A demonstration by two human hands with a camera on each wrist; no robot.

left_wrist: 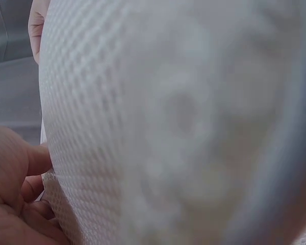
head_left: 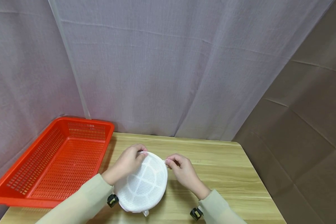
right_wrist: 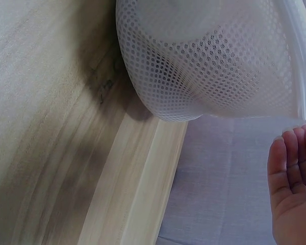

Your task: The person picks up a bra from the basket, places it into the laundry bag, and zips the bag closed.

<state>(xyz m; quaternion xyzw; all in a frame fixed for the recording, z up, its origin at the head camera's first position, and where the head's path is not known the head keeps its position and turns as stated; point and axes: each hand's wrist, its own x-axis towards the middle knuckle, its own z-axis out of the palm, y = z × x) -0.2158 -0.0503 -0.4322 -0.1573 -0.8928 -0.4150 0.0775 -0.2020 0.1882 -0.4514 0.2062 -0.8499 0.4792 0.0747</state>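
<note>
A round white mesh laundry bag is held over the table, its ribbed top facing up. At its far left rim, my left hand grips the edge between thumb and fingers; the left wrist view has the thumb and fingers pinching the mesh up close. My right hand pinches the bag's zipper at the right rim. In the right wrist view, the fingertips of that hand meet the end of the white zipper band. Under the mesh, the bag's contents cannot be made out clearly.
A red perforated plastic basket stands on the left side of the wooden table. Grey curtain hangs behind the table, and a brown panel stands along the right side.
</note>
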